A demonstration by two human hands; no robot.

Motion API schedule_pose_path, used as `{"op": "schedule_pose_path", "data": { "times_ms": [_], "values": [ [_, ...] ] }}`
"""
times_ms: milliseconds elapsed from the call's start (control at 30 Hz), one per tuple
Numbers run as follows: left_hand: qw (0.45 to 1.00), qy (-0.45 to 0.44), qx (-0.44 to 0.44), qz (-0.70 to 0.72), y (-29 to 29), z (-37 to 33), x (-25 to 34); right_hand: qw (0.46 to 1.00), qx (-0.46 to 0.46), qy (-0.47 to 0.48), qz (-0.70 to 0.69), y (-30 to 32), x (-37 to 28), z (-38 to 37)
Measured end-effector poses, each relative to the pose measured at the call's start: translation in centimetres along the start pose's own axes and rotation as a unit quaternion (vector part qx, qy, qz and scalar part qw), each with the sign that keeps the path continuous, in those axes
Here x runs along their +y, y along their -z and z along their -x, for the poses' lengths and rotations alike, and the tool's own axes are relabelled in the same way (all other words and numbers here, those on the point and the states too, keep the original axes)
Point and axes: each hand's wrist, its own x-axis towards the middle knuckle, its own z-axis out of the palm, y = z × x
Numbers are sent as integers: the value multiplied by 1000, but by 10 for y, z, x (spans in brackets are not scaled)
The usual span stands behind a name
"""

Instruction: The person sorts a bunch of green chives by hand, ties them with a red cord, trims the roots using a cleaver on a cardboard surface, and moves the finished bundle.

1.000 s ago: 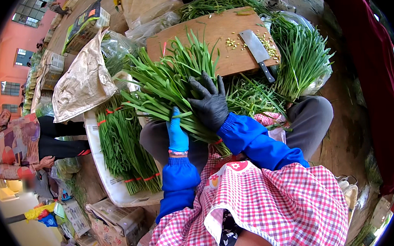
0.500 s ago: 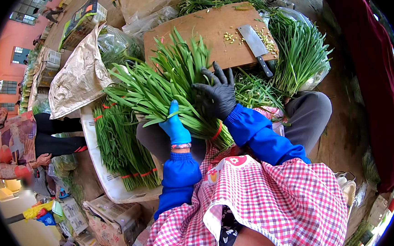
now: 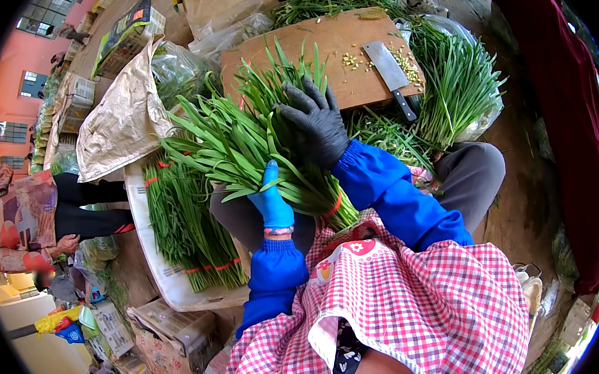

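A tied bunch of garlic chives [image 3: 241,146], with long flat leaves and a red band near its pale stem ends, slants across my lap, leaf tips pointing up and left. My left hand [image 3: 271,201], in a blue glove, grips it from the left; its thumb lies over the leaves and the other fingers are hidden beneath. Against the bunch's right side rests my right hand [image 3: 320,130], black-gloved, with fingers stretched out flat along the leaves. Beyond it, a cleaver [image 3: 388,69] with a black handle lies on a brown board [image 3: 282,42] beside small chopped stem pieces.
A white crate [image 3: 154,267] at my left holds several banded chive bunches [image 3: 187,226]. Loose chives [image 3: 448,83] lie in clear plastic at the right. A beige sack [image 3: 121,123] drapes beyond the crate. Another person [image 3: 31,216] stands at the far left.
My right hand has shifted slightly left and up over the leaves, its fingers now closer together and flatter. The bunch's banded end has moved slightly right.
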Motion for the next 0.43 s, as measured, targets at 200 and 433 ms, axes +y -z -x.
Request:
{"op": "schedule_pose_path", "data": {
  "times_ms": [200,433],
  "values": [
    [999,31,-12,10,29,0,-12,997,-54,29,-36,10,1,-20],
    [996,72,-19,42,48,4,-14,992,-111,56,-27,20,0,-26]
  ]
}}
